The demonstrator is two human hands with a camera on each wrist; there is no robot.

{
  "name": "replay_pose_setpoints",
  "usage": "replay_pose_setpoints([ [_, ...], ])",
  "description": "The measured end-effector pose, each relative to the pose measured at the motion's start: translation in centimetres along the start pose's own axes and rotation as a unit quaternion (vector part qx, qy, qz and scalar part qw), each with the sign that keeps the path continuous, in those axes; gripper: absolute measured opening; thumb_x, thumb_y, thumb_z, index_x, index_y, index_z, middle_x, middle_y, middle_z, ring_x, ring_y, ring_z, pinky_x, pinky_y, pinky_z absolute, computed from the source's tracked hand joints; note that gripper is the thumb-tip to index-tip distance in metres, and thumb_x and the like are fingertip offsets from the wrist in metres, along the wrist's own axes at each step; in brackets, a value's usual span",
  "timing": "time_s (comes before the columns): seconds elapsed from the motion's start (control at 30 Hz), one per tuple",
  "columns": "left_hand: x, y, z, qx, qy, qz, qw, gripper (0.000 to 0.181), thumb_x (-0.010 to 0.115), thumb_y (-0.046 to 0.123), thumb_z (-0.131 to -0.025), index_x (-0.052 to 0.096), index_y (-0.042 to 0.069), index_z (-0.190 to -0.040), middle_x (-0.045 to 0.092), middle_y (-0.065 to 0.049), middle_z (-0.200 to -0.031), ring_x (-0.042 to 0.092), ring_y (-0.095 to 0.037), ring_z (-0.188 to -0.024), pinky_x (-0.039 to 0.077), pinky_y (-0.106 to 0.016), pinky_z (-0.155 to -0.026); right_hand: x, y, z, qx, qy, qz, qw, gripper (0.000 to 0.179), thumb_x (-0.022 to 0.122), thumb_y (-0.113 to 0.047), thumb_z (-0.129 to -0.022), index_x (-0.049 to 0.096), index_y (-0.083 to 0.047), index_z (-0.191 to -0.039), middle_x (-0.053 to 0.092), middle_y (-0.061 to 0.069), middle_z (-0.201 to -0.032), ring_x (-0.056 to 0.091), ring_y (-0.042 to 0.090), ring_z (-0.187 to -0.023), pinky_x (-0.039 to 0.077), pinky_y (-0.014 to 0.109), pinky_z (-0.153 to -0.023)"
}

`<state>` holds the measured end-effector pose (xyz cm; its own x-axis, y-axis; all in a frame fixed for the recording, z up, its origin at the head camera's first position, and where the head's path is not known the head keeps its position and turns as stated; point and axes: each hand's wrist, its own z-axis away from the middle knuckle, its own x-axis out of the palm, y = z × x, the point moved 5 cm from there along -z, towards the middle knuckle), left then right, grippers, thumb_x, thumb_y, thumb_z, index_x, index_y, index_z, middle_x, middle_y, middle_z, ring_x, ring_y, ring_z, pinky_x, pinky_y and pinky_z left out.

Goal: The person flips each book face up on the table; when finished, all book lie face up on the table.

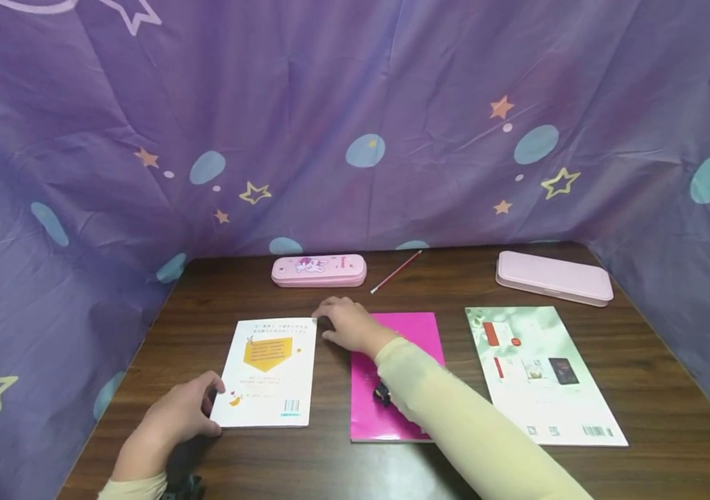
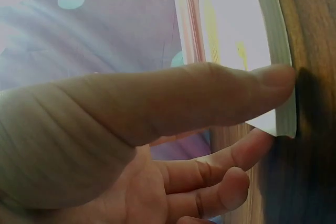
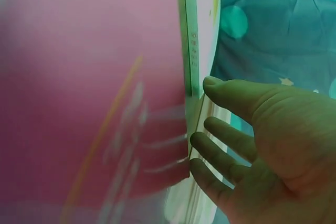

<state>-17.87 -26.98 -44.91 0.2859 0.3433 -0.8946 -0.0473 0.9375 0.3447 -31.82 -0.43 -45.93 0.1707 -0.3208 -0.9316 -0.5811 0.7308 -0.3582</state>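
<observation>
A white book (image 1: pixel 271 375) with a yellow badge and a barcode lies flat on the left of the table. At its near left corner, my left hand (image 1: pixel 178 411) pinches the book between thumb and forefinger; the thumb (image 2: pixel 262 82) lies across the page edges in the left wrist view. My right hand (image 1: pixel 355 325) is at the far right corner of this book, its thumb (image 3: pixel 212 83) beside the spine and its fingers loosely extended. Under my right forearm lies a magenta book (image 1: pixel 367 410), partly hidden by the sleeve.
A green-and-white book (image 1: pixel 554 410) lies to the right. Along the back are a pink pencil case (image 1: pixel 319 278) with a rabbit picture, a red pencil (image 1: pixel 397 271) and a plain pink case (image 1: pixel 554 278). A purple curtain (image 1: pixel 330 104) surrounds the wooden table (image 1: pixel 236 472).
</observation>
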Motion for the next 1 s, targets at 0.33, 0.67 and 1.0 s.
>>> replay_pose_setpoints([
  [0.33,0.3,-0.1,-0.1,-0.008,0.005,-0.003,1.0,0.062,0.093,0.011,-0.062,0.058,0.014,-0.113,0.066,-0.001,-0.084,0.06,-0.02,-0.075,0.045,-0.039,-0.064,0.3,-1.8,-0.9,-0.035,0.006,0.002,0.9994,0.042,0.076,-0.013,-0.092,0.068,-0.012,-0.133,0.062,0.013,-0.143,0.059,0.036,-0.127,0.05,0.052,-0.104],
  [0.67,0.5,-0.6,-0.4,0.004,0.002,0.019,0.9998,0.063,0.096,0.01,-0.061,0.058,0.013,-0.112,0.066,-0.001,-0.083,0.06,-0.019,-0.076,0.046,-0.039,-0.068,0.8,-2.2,-1.6,-0.055,-0.013,-0.015,0.9983,0.034,0.071,-0.002,-0.091,0.073,-0.011,-0.124,0.07,0.009,-0.133,0.063,0.029,-0.123,0.048,0.045,-0.106],
  [1.0,0.4,-1.0,-0.7,0.023,0.008,0.044,0.9987,0.063,0.095,0.009,-0.059,0.059,0.013,-0.11,0.061,-0.002,-0.081,0.055,-0.018,-0.074,0.044,-0.036,-0.068,0.4,-2.0,-1.6,-0.06,0.015,-0.046,0.997,0.04,0.075,0.009,-0.082,0.079,-0.014,-0.114,0.075,0.008,-0.116,0.065,0.03,-0.112,0.05,0.045,-0.104],
])
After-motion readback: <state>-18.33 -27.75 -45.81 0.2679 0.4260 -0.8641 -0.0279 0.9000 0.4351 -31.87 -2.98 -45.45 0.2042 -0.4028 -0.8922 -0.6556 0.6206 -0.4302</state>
